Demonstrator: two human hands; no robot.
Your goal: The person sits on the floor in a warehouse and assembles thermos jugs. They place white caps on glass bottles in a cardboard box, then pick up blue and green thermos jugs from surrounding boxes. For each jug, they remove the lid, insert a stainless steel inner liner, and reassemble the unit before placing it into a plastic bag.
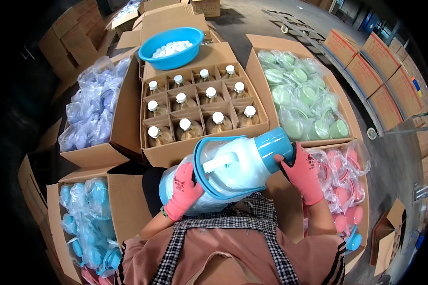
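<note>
Aslant, the flask [247, 164] lies between both hands [183, 192] [302, 175].

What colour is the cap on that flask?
The cap is shiny blue, as the head view shows.

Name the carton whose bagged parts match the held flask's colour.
Lower-left carton: its bagged parts are mostly blue, like the vacuum flask. The other bagged lots: purple parts (upper left), green parts (upper right), mainly pink parts (lower right).

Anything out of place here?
Yes: a blue plastic piece sits at the near end of the lower-right carton, odd because the bagged parts beside it are pink.
</note>
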